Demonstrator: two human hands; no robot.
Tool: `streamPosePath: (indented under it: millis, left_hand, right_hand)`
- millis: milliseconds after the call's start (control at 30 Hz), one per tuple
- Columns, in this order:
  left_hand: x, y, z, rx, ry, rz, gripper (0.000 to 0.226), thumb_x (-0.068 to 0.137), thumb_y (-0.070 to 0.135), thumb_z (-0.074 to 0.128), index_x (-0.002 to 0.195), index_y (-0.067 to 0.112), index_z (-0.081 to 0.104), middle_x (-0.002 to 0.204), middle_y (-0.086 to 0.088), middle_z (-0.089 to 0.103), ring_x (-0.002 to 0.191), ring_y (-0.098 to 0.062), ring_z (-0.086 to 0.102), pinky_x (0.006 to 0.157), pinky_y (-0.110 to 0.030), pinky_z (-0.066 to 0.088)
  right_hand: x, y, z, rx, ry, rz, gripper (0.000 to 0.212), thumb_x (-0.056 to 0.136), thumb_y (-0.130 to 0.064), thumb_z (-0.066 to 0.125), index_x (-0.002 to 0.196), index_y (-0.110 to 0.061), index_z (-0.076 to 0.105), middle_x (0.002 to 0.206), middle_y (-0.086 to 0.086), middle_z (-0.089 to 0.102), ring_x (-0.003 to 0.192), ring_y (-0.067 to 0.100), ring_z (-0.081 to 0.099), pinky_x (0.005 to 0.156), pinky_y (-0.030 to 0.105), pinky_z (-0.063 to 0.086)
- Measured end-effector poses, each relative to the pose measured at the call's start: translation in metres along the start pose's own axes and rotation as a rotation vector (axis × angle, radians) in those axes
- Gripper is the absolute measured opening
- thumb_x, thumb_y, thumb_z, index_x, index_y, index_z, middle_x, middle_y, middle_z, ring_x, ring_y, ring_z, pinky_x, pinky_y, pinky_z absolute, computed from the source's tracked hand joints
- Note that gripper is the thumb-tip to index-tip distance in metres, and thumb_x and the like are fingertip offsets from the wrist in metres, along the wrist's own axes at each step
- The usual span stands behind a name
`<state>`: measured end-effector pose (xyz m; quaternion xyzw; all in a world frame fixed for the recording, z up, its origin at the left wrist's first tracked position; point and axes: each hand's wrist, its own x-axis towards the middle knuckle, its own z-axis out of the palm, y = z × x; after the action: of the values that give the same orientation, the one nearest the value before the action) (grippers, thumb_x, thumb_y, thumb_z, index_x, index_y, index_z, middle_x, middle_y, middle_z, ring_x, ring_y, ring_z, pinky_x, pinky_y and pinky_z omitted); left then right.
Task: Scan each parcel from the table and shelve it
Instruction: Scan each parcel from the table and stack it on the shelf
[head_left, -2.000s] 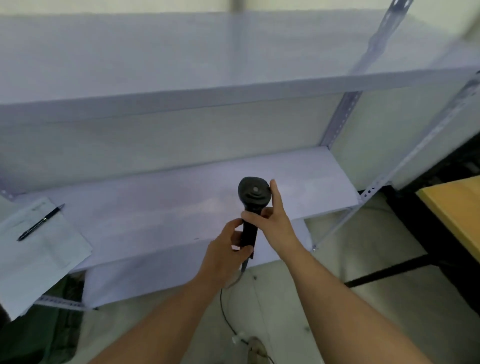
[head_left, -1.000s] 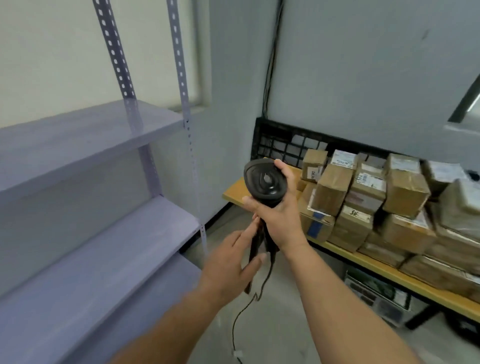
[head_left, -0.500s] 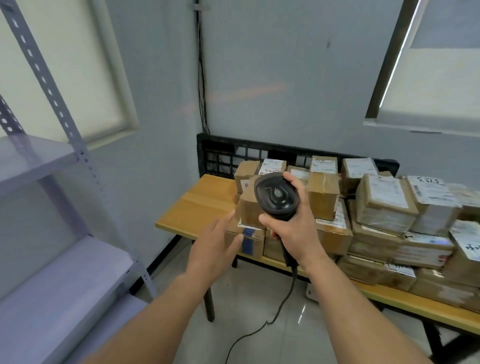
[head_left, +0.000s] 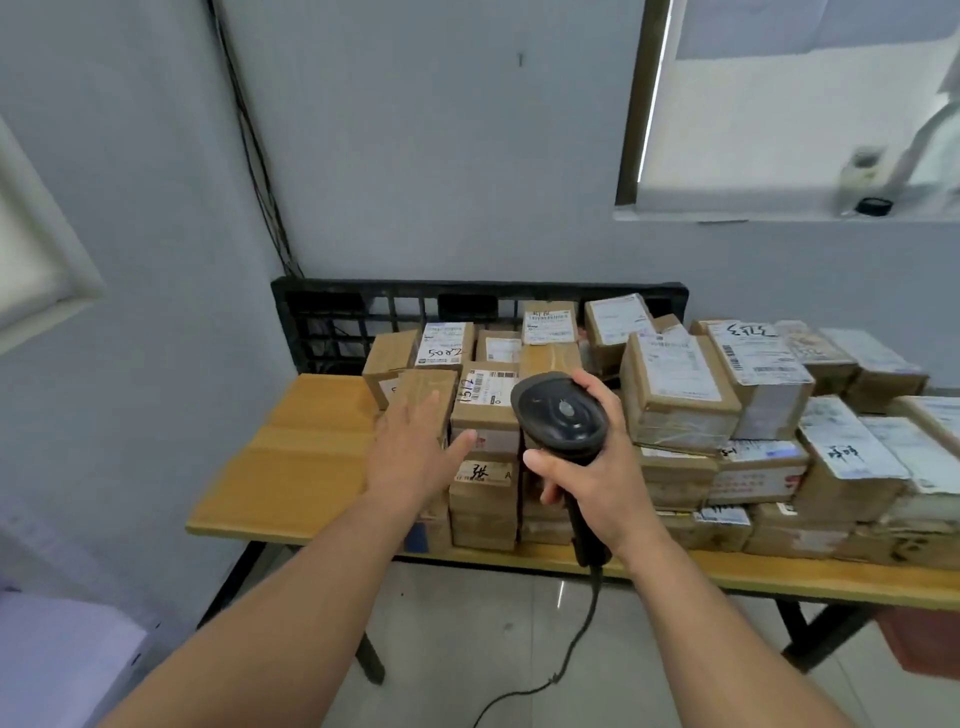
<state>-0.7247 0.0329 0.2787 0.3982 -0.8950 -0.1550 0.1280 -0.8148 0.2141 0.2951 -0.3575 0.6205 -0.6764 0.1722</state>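
Head view, the only one. Two seconds back I faced the bare shelf with both hands on the scanner. Since then I've swung right, and the table (head_left: 301, 457) is now square ahead. The shelf (head_left: 62, 665) is just a pale corner at lower left.

Left hand (head_left: 410, 457) has let go of the handle and is out ahead, fingers straight and loosely spread, holding nothing. It sits in front of the taped brown parcel (head_left: 423, 397) at the left end of the pile of parcels (head_left: 675, 400). Can't tell if my fingertips touch it yet.

Right hand (head_left: 597, 483) has its fingers curled round the neck of the scanner (head_left: 563, 415), and the cable (head_left: 571, 649) hangs to the floor.

The pile runs across the table, with a black crate (head_left: 363, 317) behind it.

My read: this is the pick for a scan, and nothing has been lifted yet. The stack is tight, and the neighbour with the hand-numbered label (head_left: 485, 395) stands right beside the target, so a one-handed pull could drag it. I see tape but no label on the target's visible faces, so it probably needs turning before the scan.
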Motion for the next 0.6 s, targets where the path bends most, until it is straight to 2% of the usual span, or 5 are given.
streamPosePath:
  millis: [67,233,367,500,600]
  left_hand:
    - [0.018,0.001,0.005,0.061,-0.058,-0.034,0.073,0.089,0.065,0.042,0.149,0.029,0.02,0.155,-0.012,0.022,0.141,-0.034,0.025,0.109,-0.049,0.03]
    - [0.05,-0.009,0.014,0.214,-0.187,-0.093,0.065,0.088,0.07,0.036,0.14,0.033,0.03,0.148,-0.016,0.032,0.135,-0.037,0.03,0.105,-0.049,0.033]
    - [0.063,-0.019,0.011,0.276,-0.202,-0.121,0.07,0.087,0.068,0.042,0.146,0.034,0.025,0.145,-0.017,0.035,0.132,-0.035,0.035,0.102,-0.046,0.037]
    - [0.072,-0.029,0.007,0.26,-0.204,-0.169,0.081,0.082,0.075,0.044,0.147,0.03,0.025,0.144,-0.016,0.039,0.132,-0.035,0.037,0.101,-0.045,0.038]
    - [0.072,-0.036,0.005,0.275,-0.212,-0.2,0.087,0.078,0.082,0.039,0.147,0.031,0.025,0.141,-0.016,0.043,0.129,-0.035,0.04,0.099,-0.045,0.039]
  right_hand:
    - [0.005,-0.001,-0.003,-0.026,0.02,0.008,0.084,0.076,0.0,0.079,0.139,-0.036,0.038,0.125,-0.01,0.052,0.073,0.004,0.068,0.059,0.032,0.06]
    - [0.018,0.0,-0.004,-0.055,0.041,0.01,0.084,0.074,0.0,0.08,0.135,-0.039,0.037,0.125,-0.013,0.049,0.092,-0.011,0.063,0.063,0.016,0.056]
    - [0.025,0.009,0.003,-0.103,0.033,0.074,0.085,0.073,-0.014,0.084,0.131,-0.055,0.038,0.128,-0.009,0.053,0.068,0.014,0.069,0.059,0.033,0.059]
    - [0.031,0.011,0.015,-0.052,0.002,0.096,0.086,0.075,-0.005,0.081,0.137,-0.044,0.037,0.13,-0.007,0.05,0.075,0.015,0.063,0.053,0.027,0.054]
    - [0.036,0.011,0.024,-0.064,-0.013,0.093,0.085,0.075,-0.005,0.081,0.136,-0.045,0.037,0.127,-0.013,0.049,0.079,0.019,0.064,0.052,0.026,0.055]
